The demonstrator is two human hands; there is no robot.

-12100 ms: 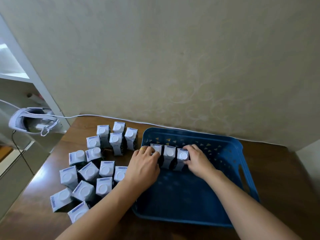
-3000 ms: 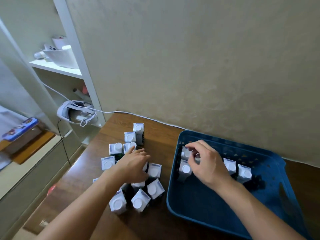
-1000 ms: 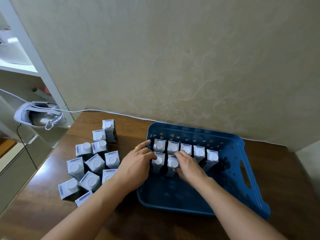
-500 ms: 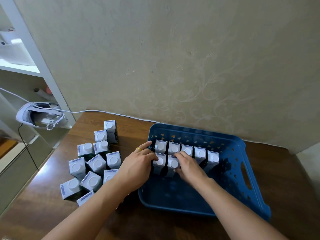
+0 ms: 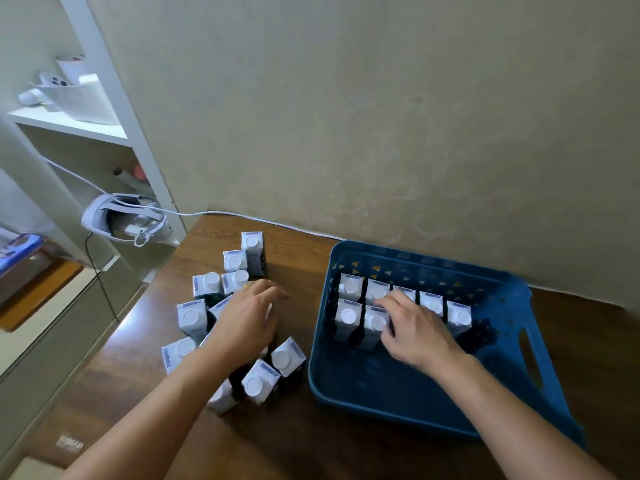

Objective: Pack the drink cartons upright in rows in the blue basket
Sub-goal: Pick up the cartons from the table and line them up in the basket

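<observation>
At the far left of the frame a white shelf unit (image 5: 104, 109) holds a white headset (image 5: 124, 220), its cable (image 5: 242, 216) running along the wall toward the right. Below it, at left of centre, loose drink cartons (image 5: 192, 318) stand in a cluster on the brown wooden surface (image 5: 311, 445), white caps up; one carton (image 5: 252, 252) stands at the back of the group, others sit low in the frame near the forearm. The left hand (image 5: 247, 322) lies palm down over the middle of this cluster, fingers spread loosely; I cannot tell whether its grip has closed on a carton beneath it. A gold ring shows on one finger. Right of centre sits the blue basket (image 5: 519, 344), close against the wall. Inside, cartons stand upright in a back row (image 5: 431, 301) of five and a front row (image 5: 348, 318) of two at the left end. The right hand (image 5: 412, 329) rests over the second front carton, fingers curled loosely, grip narrow, touching the tops.
</observation>
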